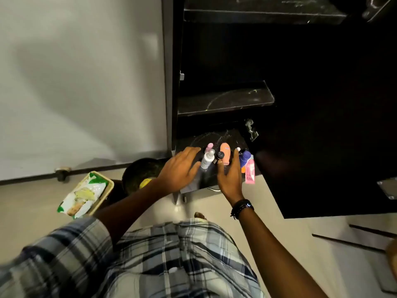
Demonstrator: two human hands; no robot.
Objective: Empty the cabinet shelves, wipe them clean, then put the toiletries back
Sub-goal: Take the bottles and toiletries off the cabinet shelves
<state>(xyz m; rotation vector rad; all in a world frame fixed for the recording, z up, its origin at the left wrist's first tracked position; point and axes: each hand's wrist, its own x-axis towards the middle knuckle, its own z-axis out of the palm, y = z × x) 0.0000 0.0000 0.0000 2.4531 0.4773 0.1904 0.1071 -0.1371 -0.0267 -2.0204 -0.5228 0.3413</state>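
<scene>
Your white spray bottle (207, 160), peach tube (225, 156), blue bottle (245, 158), pink sachet (250, 171), clustered upright on the dark bottom cabinet shelf (202, 139)

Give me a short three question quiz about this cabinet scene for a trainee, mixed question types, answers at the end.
1. True or false: the middle shelf holds bottles.
2. Which hand wears the black wristband? A) left B) right
3. Fill in: the toiletries stand on the ______ shelf of the three in view.

Key
1. False. It is bare, with pale wipe streaks.
2. B. The right hand is beside the peach bottle; the left hand is next to the white spray bottle.
3. Lowest. The blue bottle and pink tube are there too.
</scene>
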